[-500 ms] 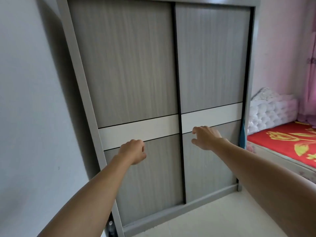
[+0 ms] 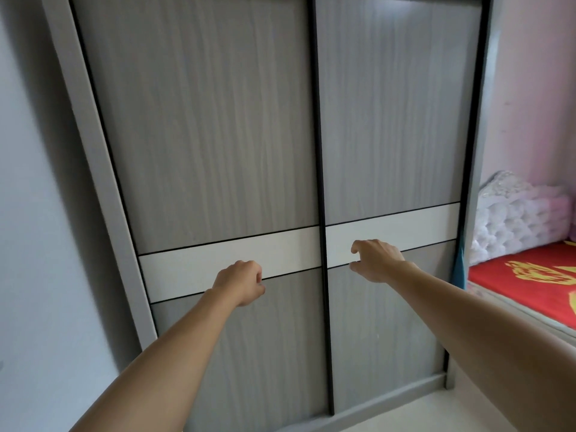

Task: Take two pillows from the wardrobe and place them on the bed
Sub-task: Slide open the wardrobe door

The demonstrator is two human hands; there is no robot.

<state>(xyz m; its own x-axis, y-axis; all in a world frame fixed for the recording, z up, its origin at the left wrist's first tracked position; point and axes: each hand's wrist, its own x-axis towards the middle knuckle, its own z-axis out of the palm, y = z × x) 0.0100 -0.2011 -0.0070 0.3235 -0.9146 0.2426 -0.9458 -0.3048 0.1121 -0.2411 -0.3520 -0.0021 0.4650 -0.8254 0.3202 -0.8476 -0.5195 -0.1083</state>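
Note:
A grey wood-grain wardrobe with two sliding doors fills the view; both doors are closed, so no pillows show. A white band crosses both doors at hand height. My left hand is curled in a loose fist, empty, in front of the left door at the band's lower edge. My right hand reaches to the right door just right of the black centre strip, fingers bent and apart, holding nothing. The bed with a red and gold cover lies at the right.
A tufted white headboard stands against the pink wall behind the bed. A plain pale wall adjoins the wardrobe on the left. Light floor runs along the wardrobe's base.
Both hands have moved closer to the wardrobe doors and a little higher, onto the white band. The view has closed in on the wardrobe.

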